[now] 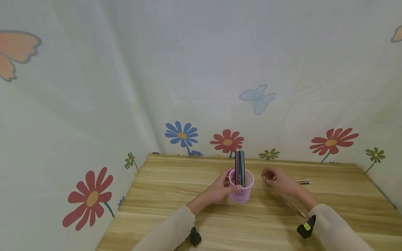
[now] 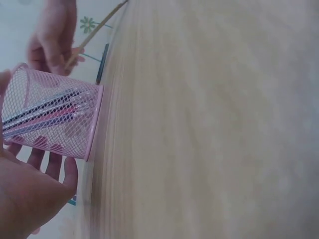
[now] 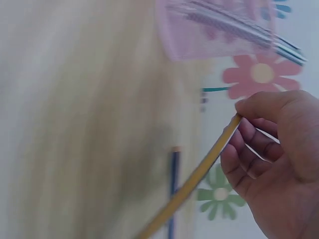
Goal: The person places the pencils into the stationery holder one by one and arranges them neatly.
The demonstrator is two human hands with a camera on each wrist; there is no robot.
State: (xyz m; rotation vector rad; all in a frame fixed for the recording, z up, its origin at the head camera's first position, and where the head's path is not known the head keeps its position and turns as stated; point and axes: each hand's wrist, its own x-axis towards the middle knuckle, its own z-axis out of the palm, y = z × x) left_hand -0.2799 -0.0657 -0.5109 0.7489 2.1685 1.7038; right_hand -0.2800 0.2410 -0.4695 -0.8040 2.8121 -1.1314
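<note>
A pink mesh pen cup [image 1: 246, 194] is upright on the wooden table, with several dark pencils [image 1: 239, 161] standing in it. My left hand [image 1: 217, 191] holds the cup from its left side, thumb across the front and fingers round the back. To the right of the cup, my right hand [image 1: 282, 180] pinches one end of a yellow pencil [image 3: 200, 170] between thumb and fingertips. The pencil slants down from the fingers toward my right forearm. In the right wrist view a dark blue pencil [image 3: 174, 167] lies beyond it on the table.
Two or so loose pencils [image 1: 305, 182] lie on the table behind my right wrist. The wooden table [image 1: 176, 174] ends at the back against a white cloth wall [image 1: 201, 69] printed with flowers and butterflies. Another cloth wall stands along the left edge.
</note>
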